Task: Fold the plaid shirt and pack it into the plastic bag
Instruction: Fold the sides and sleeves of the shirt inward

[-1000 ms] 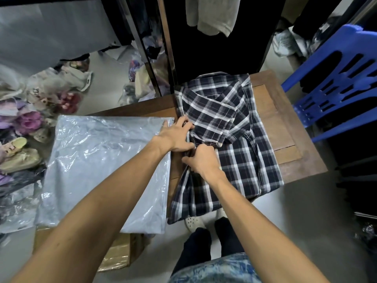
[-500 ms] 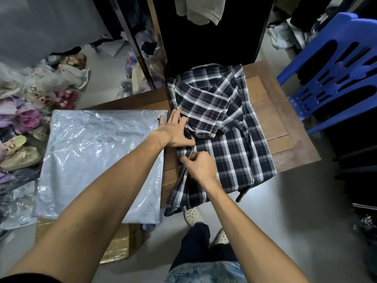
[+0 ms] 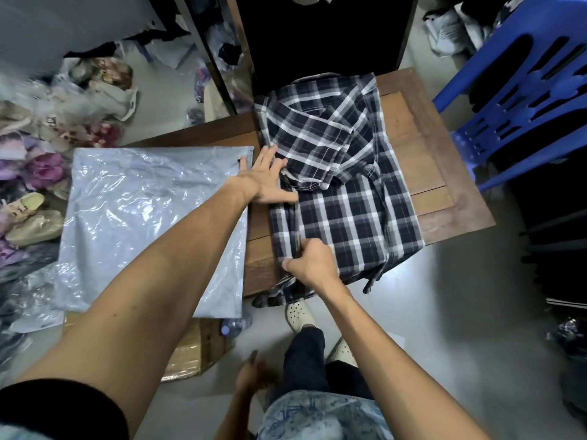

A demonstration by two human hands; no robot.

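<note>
Farthest left, the plastic bag (image 3: 152,223) lies flat on the tabletop (image 3: 413,160), its near edge overhanging a cardboard box (image 3: 190,350) on the floor; it seems parked there ready for packing. Just beside its right edge the left hand (image 3: 265,179) rests flat with fingers spread, gripping nothing, its palm pressing the left fold line of the plaid shirt (image 3: 346,198), probably to pin the crease while the other hand works. The shirt lies face down on the wooden tabletop, collar at the far end, a sleeve folded across its back and the hem spilling over the near edge. At that near-left corner the right hand (image 3: 313,265) has its grip closed, pinching the folded edge of the cloth between thumb and fingers. Far right stands a blue plastic chair (image 3: 524,100), apart from the work.

Compared with half a second ago, the right hand has slid nearer along the shirt's left edge toward the hem, and the left hand has flattened out more. I judge the fold is only partly made.
</note>
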